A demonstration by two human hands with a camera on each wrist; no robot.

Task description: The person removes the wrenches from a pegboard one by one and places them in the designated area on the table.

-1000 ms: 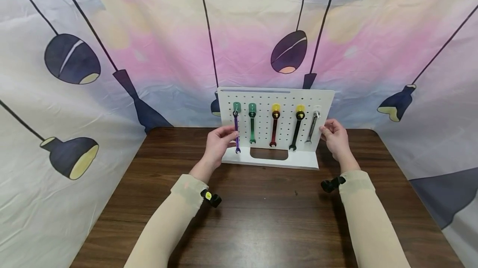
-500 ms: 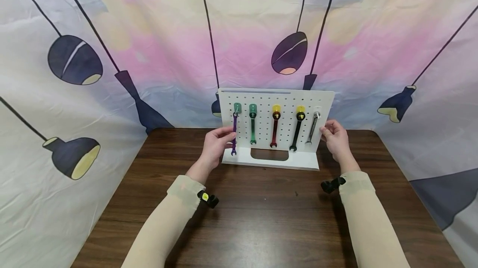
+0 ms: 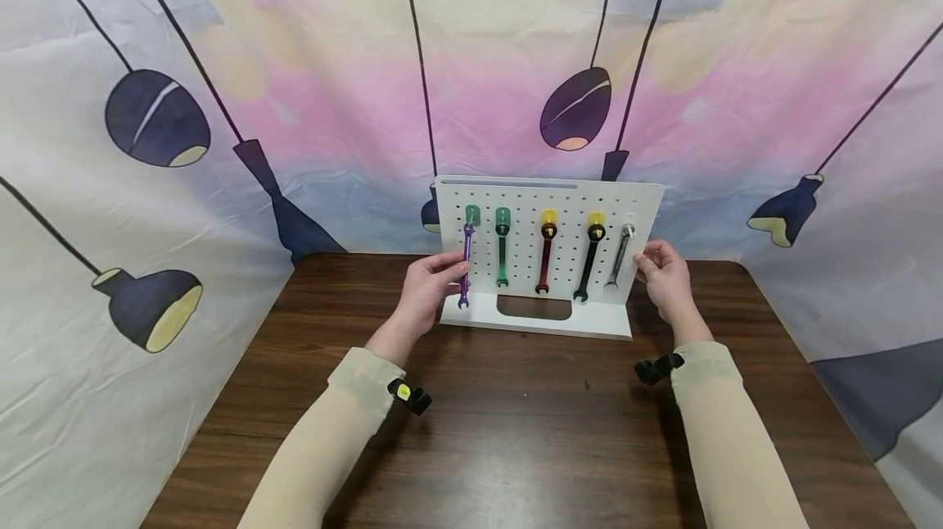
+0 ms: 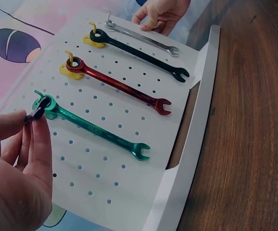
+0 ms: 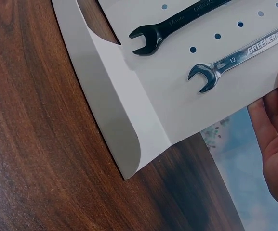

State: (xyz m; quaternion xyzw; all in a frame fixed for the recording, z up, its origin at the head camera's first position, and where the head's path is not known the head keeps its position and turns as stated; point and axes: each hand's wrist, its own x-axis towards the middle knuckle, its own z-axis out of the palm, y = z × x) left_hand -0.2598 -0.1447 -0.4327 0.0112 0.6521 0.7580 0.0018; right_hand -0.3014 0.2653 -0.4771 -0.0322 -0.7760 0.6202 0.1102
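Note:
My left hand (image 3: 426, 290) pinches a purple combination wrench (image 3: 466, 267) between thumb and fingers, upright in front of the board's left part. Its ring end is close to the leftmost green hook (image 3: 472, 215); whether they touch I cannot tell. In the left wrist view only a dark part of this wrench (image 4: 39, 109) shows at the fingertips. My right hand (image 3: 666, 279) grips the right edge of the white pegboard (image 3: 526, 267). On the board hang a green wrench (image 4: 98, 129), a red wrench (image 4: 122, 86), a black wrench (image 4: 141, 57) and a silver wrench (image 5: 244, 54).
The pegboard stands on a flat base (image 3: 471, 312) with a cut-out, at the far side of a dark wooden table (image 3: 530, 431). A cloth backdrop (image 3: 331, 103) printed with lamps hangs behind it.
The purple wrench's lower end has swung left, and its ring end has shifted slightly down from the hook. My right hand keeps its grip on the board. The head view has tilted slightly.

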